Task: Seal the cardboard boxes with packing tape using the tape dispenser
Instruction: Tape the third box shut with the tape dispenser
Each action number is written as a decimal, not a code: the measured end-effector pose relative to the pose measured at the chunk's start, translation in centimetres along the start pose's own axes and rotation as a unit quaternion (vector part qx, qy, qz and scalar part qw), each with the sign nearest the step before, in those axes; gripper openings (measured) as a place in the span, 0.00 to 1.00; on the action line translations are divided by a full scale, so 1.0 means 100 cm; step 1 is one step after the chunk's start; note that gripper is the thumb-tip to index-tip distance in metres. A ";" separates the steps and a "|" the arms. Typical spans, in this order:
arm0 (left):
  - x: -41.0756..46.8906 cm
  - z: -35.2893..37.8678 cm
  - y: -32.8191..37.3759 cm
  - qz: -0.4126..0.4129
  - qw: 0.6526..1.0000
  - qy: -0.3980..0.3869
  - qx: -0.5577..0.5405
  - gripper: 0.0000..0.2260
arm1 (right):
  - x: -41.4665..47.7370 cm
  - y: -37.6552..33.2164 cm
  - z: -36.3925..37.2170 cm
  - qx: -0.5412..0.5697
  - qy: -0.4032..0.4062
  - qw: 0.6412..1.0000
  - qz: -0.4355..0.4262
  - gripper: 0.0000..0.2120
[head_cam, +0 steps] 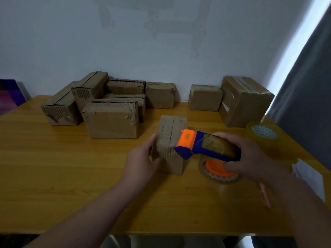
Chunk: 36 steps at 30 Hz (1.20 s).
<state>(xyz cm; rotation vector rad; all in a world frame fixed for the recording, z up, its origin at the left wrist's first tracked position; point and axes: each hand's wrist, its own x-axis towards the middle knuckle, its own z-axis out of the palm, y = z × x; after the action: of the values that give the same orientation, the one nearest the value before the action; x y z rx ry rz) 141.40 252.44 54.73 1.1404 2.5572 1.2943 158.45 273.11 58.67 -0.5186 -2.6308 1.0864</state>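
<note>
A small cardboard box stands in the middle of the wooden table, its top flaps meeting in a seam. My left hand holds the box's left side, thumb against its front. My right hand grips a blue and orange tape dispenser loaded with clear tape. The dispenser's orange front end rests at the box's near right top edge.
Several cardboard boxes cluster at the back left, and two more boxes stand at the back right. A spare tape roll lies at the right, another roll below my right hand. A paper sheet and a pencil lie near the right edge.
</note>
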 end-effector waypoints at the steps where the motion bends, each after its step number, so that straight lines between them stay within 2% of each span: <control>1: 0.001 0.001 0.000 0.011 0.999 0.016 0.029 0.32 | 0.000 -0.001 0.000 0.002 -0.002 1.000 -0.002 0.37; 3: 0.002 0.000 -0.001 0.036 0.996 0.043 0.072 0.28 | -0.002 -0.003 0.001 0.010 -0.005 1.000 -0.001 0.35; 5: 0.003 -0.003 -0.001 0.055 0.994 0.036 0.092 0.26 | -0.003 -0.005 0.003 0.013 0.000 1.000 -0.004 0.35; 10: 0.010 -0.019 0.000 0.060 0.985 -0.065 0.147 0.30 | -0.002 -0.006 0.010 0.015 0.009 1.000 -0.005 0.39; 13: 0.013 -0.026 0.003 0.035 0.983 -0.125 0.131 0.33 | 0.000 -0.008 0.014 0.020 0.004 1.000 -0.004 0.38; 15: 0.011 -0.030 0.005 0.021 0.981 -0.139 0.131 0.34 | 0.001 -0.011 0.018 0.028 -0.001 1.000 -0.004 0.37; 17: 0.008 -0.031 0.008 0.026 0.973 -0.124 0.194 0.35 | 0.002 -0.015 0.022 0.030 0.001 1.000 -0.005 0.37; 19: 0.010 -0.032 0.011 0.066 0.950 -0.105 0.287 0.35 | 0.003 -0.021 0.026 0.036 0.001 0.999 -0.004 0.36; 21: 0.012 -0.031 0.013 0.101 0.934 -0.119 0.322 0.35 | 0.003 -0.026 0.029 0.040 0.001 0.999 -0.012 0.35; 28: 0.019 -0.039 0.016 0.137 0.922 -0.197 0.305 0.35 | 0.006 -0.034 0.027 0.032 -0.003 0.999 -0.015 0.37; 36: 0.022 -0.040 0.010 0.156 0.915 -0.211 0.308 0.36 | 0.009 -0.043 0.003 -0.036 -0.051 0.998 -0.002 0.38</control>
<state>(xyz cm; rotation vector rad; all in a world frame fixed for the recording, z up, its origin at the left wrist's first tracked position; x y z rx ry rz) 138.96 251.53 58.64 1.7481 2.5507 0.1706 156.54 270.52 61.64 -0.4836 -2.7662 1.0475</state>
